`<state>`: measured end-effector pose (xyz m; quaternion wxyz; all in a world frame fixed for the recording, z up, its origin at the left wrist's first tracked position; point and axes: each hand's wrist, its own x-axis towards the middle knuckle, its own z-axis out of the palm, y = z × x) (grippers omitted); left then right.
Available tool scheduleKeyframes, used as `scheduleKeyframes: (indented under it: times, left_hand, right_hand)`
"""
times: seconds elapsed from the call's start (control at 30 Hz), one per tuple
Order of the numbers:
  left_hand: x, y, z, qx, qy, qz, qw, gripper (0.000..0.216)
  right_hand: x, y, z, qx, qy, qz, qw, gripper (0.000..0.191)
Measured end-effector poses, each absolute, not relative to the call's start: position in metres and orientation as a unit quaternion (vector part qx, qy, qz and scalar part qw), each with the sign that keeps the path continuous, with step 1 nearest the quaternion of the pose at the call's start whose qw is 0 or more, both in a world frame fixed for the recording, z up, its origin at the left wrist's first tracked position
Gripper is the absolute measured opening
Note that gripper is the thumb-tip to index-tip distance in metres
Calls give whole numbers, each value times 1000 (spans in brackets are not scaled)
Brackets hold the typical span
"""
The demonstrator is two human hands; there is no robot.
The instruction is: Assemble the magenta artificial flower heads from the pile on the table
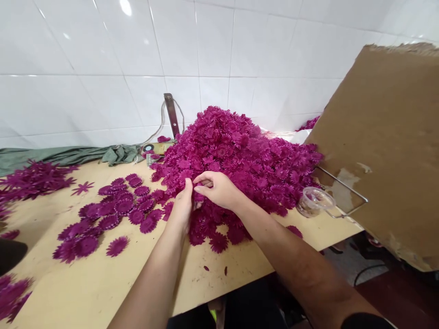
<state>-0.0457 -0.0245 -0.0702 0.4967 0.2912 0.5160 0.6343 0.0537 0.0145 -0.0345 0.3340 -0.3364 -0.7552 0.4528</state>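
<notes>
In front of a big heap of magenta artificial flowers, both hands meet over the table. My left hand has its thumb up and its fingers curled, partly hidden behind the thumb side. My right hand comes in from the right, thumb and fingers bent together against the left one. A bit of a magenta flower shows between the two hands, and both appear closed on it; the heap's same colour blurs its outline. Loose flowers lie in a cluster left of my hands, with a single flower nearer me.
Flat petal pieces are piled at the left. A green cloth runs along the white tiled wall. A clear plastic cup, a bent metal wire and a large cardboard sheet stand at the right. A dark object juts in at left.
</notes>
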Motion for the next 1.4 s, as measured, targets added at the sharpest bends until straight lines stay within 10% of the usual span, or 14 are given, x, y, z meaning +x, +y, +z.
scheduleKeyframes:
  times: [0.27,0.43,0.67,1.1,1.4]
  left_hand:
    - [-42,-31,-66,363,465,662,462,35]
    - [-46,-28,-66,271,488,688,463,44]
    - [-47,-29,-70,310,496,648,488,49]
    - [-46,-30,-63,351,472,667,457,34]
    - [-47,-25,-71,295,492,658,487,47]
  right_hand:
    - [57,48,-39,-463,-648,375,475,14]
    - [65,40,-31,-451,-693,361,430,47]
    - [51,17,-32,-347,-749,458,329,9]
    - [73,53,-26,-475,-716,266,437,36]
    - [54,13,-23,-344,-748,482,299,13]
